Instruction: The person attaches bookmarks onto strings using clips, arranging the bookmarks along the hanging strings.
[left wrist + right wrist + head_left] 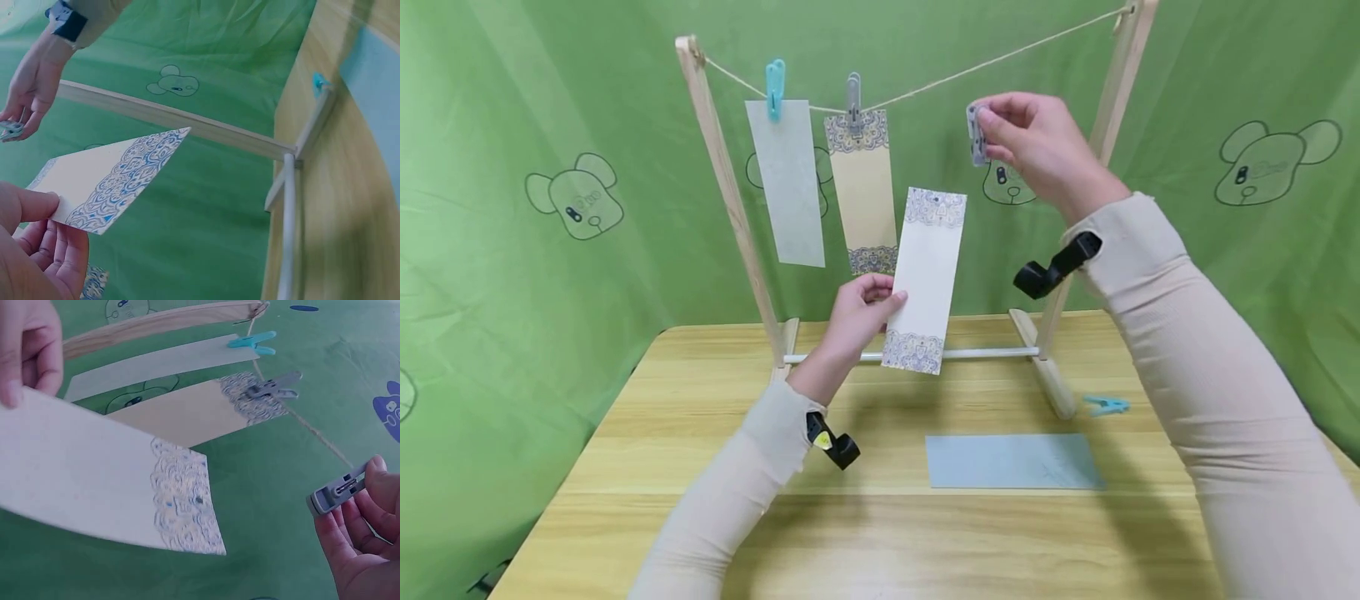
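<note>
My left hand pinches the left edge of a white card with blue lace-like borders at both ends, below the string. Up and to the right, my right hand holds a grey clothespin between thumb and fingers, apart from the card. On the string hang a plain pale card under a blue clothespin, and a cream patterned card under another grey clothespin. The white card's lower left edge is partly behind my left thumb.
A wooden frame with two posts and a white crossbar stands on the wooden table. A light blue card lies flat near the front, and a blue clothespin lies by the right foot. Green cloth surrounds the table.
</note>
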